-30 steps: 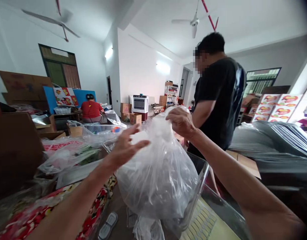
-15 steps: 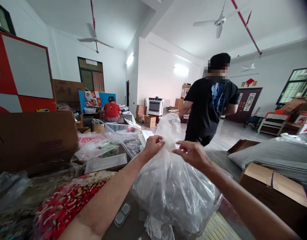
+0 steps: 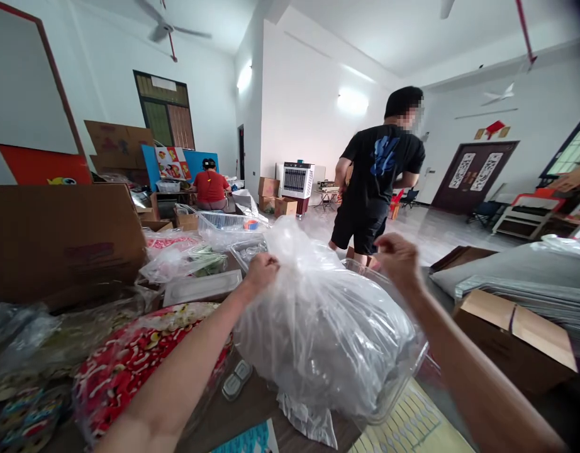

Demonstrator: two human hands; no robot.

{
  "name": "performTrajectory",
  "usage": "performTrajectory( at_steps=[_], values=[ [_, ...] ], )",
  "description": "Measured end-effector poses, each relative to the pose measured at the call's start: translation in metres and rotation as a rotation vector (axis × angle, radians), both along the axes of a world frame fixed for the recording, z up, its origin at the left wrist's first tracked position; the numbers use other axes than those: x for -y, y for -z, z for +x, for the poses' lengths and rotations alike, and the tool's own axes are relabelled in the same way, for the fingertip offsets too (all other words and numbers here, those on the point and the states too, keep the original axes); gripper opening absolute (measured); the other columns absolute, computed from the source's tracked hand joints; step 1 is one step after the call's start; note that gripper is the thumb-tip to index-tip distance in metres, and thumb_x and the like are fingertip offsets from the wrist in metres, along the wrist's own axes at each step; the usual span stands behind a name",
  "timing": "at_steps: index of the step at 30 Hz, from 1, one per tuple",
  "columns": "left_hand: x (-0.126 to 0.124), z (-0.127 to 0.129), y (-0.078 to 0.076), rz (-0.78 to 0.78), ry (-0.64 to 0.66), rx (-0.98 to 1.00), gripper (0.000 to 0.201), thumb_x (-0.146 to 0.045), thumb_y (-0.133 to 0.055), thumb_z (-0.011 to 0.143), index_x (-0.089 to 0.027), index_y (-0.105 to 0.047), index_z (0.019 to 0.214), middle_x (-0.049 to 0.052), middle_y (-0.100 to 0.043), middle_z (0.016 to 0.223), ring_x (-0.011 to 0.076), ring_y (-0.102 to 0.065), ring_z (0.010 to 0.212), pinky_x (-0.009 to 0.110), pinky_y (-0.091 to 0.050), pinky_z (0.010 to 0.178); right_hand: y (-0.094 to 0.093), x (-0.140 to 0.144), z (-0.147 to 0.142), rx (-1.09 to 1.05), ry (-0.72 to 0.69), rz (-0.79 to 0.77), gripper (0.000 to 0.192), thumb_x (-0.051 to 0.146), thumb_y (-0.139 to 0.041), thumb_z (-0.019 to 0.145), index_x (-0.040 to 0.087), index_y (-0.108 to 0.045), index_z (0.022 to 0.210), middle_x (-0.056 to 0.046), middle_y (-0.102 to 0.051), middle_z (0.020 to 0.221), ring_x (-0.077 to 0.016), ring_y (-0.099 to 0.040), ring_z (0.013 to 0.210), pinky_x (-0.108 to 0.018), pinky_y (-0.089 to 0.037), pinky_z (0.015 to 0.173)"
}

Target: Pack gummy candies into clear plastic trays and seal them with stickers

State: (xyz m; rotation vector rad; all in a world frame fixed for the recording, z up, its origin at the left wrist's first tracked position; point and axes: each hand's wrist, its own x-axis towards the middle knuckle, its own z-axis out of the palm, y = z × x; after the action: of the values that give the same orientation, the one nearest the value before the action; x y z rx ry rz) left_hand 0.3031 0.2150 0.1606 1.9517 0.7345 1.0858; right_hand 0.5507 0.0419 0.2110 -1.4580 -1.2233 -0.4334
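Observation:
A big clear plastic bag [image 3: 328, 327], full and crinkled, rests in a clear plastic tub [image 3: 412, 371] in front of me. My left hand [image 3: 260, 269] pinches the bag's film at its upper left. My right hand [image 3: 397, 255] is raised at the bag's upper right with the fingers closed; whether it holds film I cannot tell. Both forearms reach in from below.
A red flowered packet [image 3: 129, 371] and other plastic-wrapped goods lie at the left, with a brown cardboard box [image 3: 63, 239] behind. Another cardboard box [image 3: 516, 340] stands at the right. A person in black [image 3: 377, 182] walks beyond the bag; a person in red [image 3: 209, 187] sits far off.
My hands, together at the bag's neck before, have moved apart to its two sides. The bag's top has dropped. The person in black has stepped farther away.

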Motion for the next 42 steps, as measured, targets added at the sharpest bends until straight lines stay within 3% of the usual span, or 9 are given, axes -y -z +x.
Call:
performTrajectory(
  at_steps=[3, 7, 10, 13, 17, 24, 31, 37, 42],
  values=[
    [0.007, -0.008, 0.002, 0.064, -0.018, -0.012, 0.004, -0.018, -0.057, 0.066, -0.019, -0.061, 0.068, -0.001, -0.054, 0.060, 0.0165, -0.051, 0.064, 0.027, -0.041, 0.061, -0.010, 0.019, 0.000, 0.119, -0.077, -0.115, 0.017, 0.019, -0.060, 0.074, 0.023, -0.069, 0.087, -0.001, -0.058, 0.068, -0.0160, -0.050, 0.057, -0.031, -0.040, 0.053],
    [0.045, 0.004, -0.019, 0.378, -0.094, 0.020, 0.025, -0.009, -0.058, 0.064, -0.020, -0.063, 0.086, 0.007, -0.063, 0.089, 0.0252, -0.054, 0.096, 0.038, -0.043, 0.090, -0.020, -0.010, -0.036, 0.612, -0.211, -0.434, 0.045, 0.006, -0.058, 0.079, 0.032, -0.072, 0.112, -0.007, -0.060, 0.134, -0.0219, -0.060, 0.102, -0.034, -0.049, 0.077],
    [0.070, 0.020, -0.029, 0.597, -0.046, -0.100, 0.017, -0.011, -0.058, 0.072, -0.020, -0.060, 0.086, 0.008, -0.062, 0.085, 0.0267, -0.056, 0.090, 0.041, -0.043, 0.090, -0.021, -0.051, -0.047, 0.629, -0.176, -0.630, 0.020, 0.013, -0.067, 0.077, 0.024, -0.075, 0.091, -0.007, -0.067, 0.111, -0.0174, -0.059, 0.087, -0.027, -0.044, 0.069],
    [0.072, 0.037, -0.021, 0.462, 0.002, -0.234, 0.016, -0.023, -0.071, 0.073, -0.020, -0.057, 0.080, 0.007, -0.060, 0.077, 0.0264, -0.059, 0.080, 0.038, -0.045, 0.079, -0.015, -0.076, -0.042, 0.483, -0.158, -0.634, 0.016, 0.020, -0.065, 0.080, 0.016, -0.065, 0.064, -0.001, -0.059, 0.070, -0.0111, -0.050, 0.064, -0.024, -0.037, 0.059],
    [0.050, 0.052, -0.003, 0.322, -0.043, -0.170, 0.020, -0.017, -0.070, 0.072, -0.021, -0.050, 0.070, 0.002, -0.053, 0.067, 0.0217, -0.055, 0.070, 0.035, -0.043, 0.073, -0.004, -0.078, -0.028, 0.344, -0.039, -0.518, 0.034, 0.025, -0.047, 0.091, 0.016, -0.058, 0.061, 0.000, -0.047, 0.057, -0.0108, -0.041, 0.055, -0.025, -0.032, 0.053],
    [0.042, 0.043, -0.019, 0.308, 0.064, 0.011, 0.017, -0.012, -0.055, 0.074, -0.020, -0.045, 0.064, -0.003, -0.046, 0.065, 0.0120, -0.043, 0.062, 0.026, -0.037, 0.063, -0.023, -0.038, -0.039, 0.673, 0.069, -0.222, 0.024, 0.013, -0.055, 0.083, 0.023, -0.073, 0.096, -0.009, -0.067, 0.107, -0.0206, -0.057, 0.086, -0.032, -0.039, 0.070],
    [0.067, 0.020, -0.035, 0.009, 0.362, 0.187, 0.011, -0.014, -0.058, 0.064, -0.018, -0.049, 0.060, -0.001, -0.050, 0.067, 0.0122, -0.045, 0.065, 0.025, -0.036, 0.061, -0.042, -0.046, -0.066, 0.730, -0.079, -0.815, 0.026, 0.000, -0.054, 0.074, 0.017, -0.073, 0.077, -0.007, -0.071, 0.078, -0.0165, -0.061, 0.068, -0.027, -0.036, 0.060],
    [0.069, 0.006, -0.028, 0.165, 0.330, 0.158, 0.011, -0.015, -0.060, 0.067, -0.018, -0.051, 0.062, 0.001, -0.056, 0.073, 0.0133, -0.049, 0.072, 0.026, -0.040, 0.068, -0.030, -0.036, -0.060, 0.655, -0.461, -0.724, 0.034, 0.005, -0.055, 0.076, 0.021, -0.073, 0.100, -0.004, -0.073, 0.096, -0.0141, -0.064, 0.079, -0.025, -0.044, 0.073],
    [0.071, 0.008, -0.031, -0.202, 0.437, 0.222, 0.013, -0.018, -0.065, 0.062, -0.017, -0.052, 0.060, 0.002, -0.059, 0.076, 0.0124, -0.050, 0.071, 0.026, -0.040, 0.065, -0.024, -0.046, -0.044, 0.567, -0.383, -0.676, 0.016, 0.010, -0.054, 0.066, 0.017, -0.068, 0.072, -0.002, -0.065, 0.071, -0.0136, -0.054, 0.065, -0.026, -0.036, 0.063]
  ],
)
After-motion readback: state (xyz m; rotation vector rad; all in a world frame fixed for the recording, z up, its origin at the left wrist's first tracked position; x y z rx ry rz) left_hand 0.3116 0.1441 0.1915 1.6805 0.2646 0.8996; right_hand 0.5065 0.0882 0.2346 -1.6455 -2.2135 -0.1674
